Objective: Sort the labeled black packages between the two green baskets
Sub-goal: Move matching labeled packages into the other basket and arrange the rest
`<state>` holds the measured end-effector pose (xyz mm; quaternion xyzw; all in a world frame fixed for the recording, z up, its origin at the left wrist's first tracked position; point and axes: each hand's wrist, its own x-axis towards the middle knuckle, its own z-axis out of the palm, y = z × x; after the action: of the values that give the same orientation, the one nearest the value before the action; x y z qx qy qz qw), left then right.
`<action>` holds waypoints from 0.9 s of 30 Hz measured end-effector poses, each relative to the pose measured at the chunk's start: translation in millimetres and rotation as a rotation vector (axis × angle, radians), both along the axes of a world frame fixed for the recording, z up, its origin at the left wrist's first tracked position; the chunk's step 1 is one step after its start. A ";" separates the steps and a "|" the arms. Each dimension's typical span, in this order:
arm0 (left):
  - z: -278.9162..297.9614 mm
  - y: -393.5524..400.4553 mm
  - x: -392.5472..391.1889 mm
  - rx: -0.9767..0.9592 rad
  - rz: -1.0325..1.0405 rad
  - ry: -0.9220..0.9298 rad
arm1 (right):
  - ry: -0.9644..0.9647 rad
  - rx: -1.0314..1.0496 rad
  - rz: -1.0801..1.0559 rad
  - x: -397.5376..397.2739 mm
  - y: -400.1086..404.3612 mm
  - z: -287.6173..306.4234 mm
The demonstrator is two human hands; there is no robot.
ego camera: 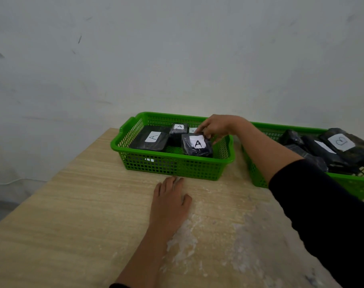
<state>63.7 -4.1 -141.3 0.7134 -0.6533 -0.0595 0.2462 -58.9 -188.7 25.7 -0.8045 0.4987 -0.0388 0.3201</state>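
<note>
Two green baskets stand at the table's far side. The left basket [172, 166] holds several black packages with white "A" labels: a flat one [150, 140], a small one at the back [178, 129], and a tilted one [196, 145] at the right end. My right hand [215, 126] reaches over that basket and pinches the top edge of the tilted "A" package. My left hand [169, 201] lies flat and open on the table just in front of the left basket. The right basket [258, 175] carries several black packages, one [343, 143] labelled "B".
The wooden table [83, 215] has white dusty patches near its front right. A pale wall rises right behind the baskets. The table's left edge drops to the floor. My dark right sleeve [322, 208] crosses in front of the right basket.
</note>
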 end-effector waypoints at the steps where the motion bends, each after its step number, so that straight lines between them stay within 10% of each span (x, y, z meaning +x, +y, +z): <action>1: 0.0 -0.1 0.0 -0.001 0.001 -0.003 | 0.014 -0.054 0.047 4.0 1.5 -1.7; 10: -0.3 0.2 1.5 -0.004 -0.015 0.008 | -0.182 -0.485 0.100 62.9 9.1 -36.4; 18: -0.7 -0.4 -0.2 -0.007 -0.002 -0.014 | 0.013 0.094 0.091 26.3 6.1 -45.9; 27: -2.7 -1.0 -0.9 0.063 -0.028 -0.100 | -0.121 -0.112 0.013 38.9 9.3 -71.9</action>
<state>62.8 -5.1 -144.0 0.7136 -0.6727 -0.0477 0.1899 -20.1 -179.4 -46.2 -0.8206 0.4703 -0.1131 0.3043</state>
